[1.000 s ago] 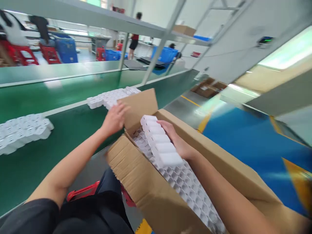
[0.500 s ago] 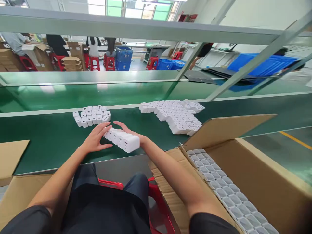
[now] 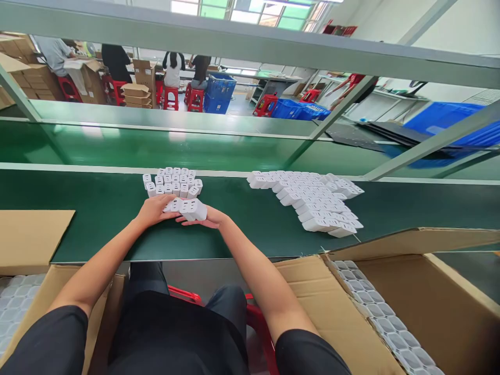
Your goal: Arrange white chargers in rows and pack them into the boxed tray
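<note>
My left hand (image 3: 155, 209) and my right hand (image 3: 205, 219) press together from both sides on a short row of white chargers (image 3: 187, 208) on the green belt (image 3: 97, 219). The row lies right in front of a small block of white chargers (image 3: 172, 182) that stands upright on the belt. Both hands have their fingers curled against the row.
A larger heap of white chargers (image 3: 316, 200) lies to the right on the belt. An open cardboard box (image 3: 449, 291) at my right holds a white cell tray (image 3: 383, 317). Another box with a flap (image 3: 31, 239) is at my left. A metal shelf frame (image 3: 250, 44) crosses overhead; people work at the back.
I lifted a row of chargers out of the right box, swung it left and set it down on the belt against the small block.
</note>
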Available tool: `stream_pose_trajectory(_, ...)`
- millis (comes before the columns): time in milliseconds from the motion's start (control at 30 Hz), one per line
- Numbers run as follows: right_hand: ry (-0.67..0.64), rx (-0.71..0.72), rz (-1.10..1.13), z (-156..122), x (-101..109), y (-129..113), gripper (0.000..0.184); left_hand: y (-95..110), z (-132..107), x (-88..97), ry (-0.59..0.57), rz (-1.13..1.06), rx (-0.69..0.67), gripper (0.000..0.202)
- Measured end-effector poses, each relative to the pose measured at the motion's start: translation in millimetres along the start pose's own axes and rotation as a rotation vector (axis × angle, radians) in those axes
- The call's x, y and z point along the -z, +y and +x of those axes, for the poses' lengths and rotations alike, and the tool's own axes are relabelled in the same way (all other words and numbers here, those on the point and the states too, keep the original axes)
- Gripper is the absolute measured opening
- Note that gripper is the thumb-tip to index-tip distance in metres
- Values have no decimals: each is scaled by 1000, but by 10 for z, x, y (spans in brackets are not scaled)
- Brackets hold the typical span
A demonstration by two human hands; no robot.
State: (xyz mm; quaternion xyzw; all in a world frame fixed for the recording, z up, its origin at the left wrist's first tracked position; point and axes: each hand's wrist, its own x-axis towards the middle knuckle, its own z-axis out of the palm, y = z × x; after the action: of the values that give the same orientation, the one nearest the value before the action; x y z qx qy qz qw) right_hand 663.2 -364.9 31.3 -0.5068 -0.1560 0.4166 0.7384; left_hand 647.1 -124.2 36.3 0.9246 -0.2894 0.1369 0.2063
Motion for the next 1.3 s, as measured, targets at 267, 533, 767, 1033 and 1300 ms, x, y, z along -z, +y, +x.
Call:
stream_pose_trajectory(267,280,119,36,-126,177,161,50,-159,141,129,-168,352,14,58)
stream_pose_trajectory(533,335,190,67,-62,155,237,45,8,157,125,2,268,-55,77)
stream_pose_trajectory(767,377,220,49,-50,125,258,41,204,329,-55,-101,70,-113,52)
stream_pose_trajectory(1033,734,403,-199,50,26,448,77,133,306,-35,-80,257,-74,48)
stream_pose_trajectory(1300,710,490,-555,111,-50,516,73,98,211,-24,-50,298,-50,54)
